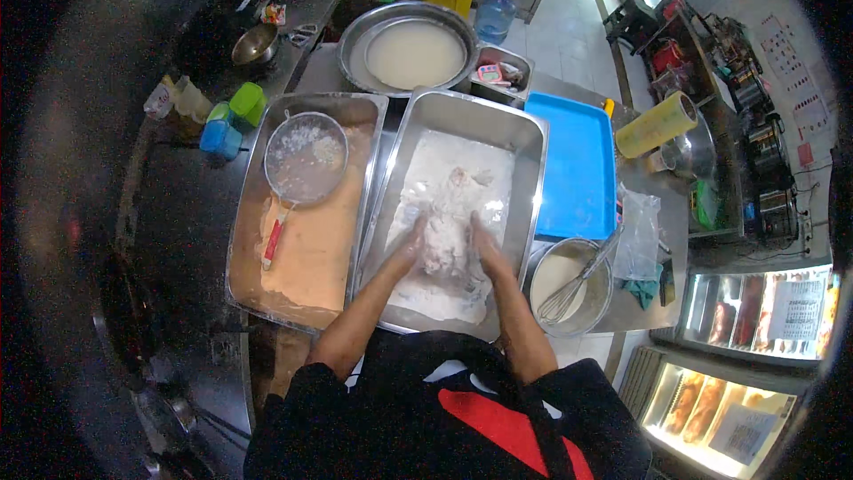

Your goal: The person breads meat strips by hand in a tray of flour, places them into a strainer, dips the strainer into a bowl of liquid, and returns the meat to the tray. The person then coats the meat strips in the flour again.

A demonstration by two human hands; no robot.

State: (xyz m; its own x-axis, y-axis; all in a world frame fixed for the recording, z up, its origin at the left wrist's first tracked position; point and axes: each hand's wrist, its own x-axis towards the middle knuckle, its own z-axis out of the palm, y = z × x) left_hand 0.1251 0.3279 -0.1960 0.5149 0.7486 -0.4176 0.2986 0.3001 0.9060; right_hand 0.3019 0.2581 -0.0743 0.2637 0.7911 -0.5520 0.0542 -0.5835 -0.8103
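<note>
A deep steel tray (426, 105) in front of me holds white flour (498, 164). Flour-coated pieces (453, 191), perhaps raw meat, are heaped in its middle. My left hand (410, 247) is on the heap's left side and my right hand (483, 244) on its right, palms facing inward. Both hands are dusted white and slightly blurred; their fingers stretch forward, apart from each other, grasping nothing that I can make out. Left of this tray, a second steel tray (238, 258) contains orange-tan powder. On that powder rests a round sieve (306, 158) with a red handle.
Behind the trays stands a wide metal basin (346, 62) of cloudy liquid, beside a small steel container (524, 93). To the right lie a blue tray (570, 164) and a bowl of pale batter (555, 283) with a whisk (564, 300). Farther right is a yellowish roll (656, 126).
</note>
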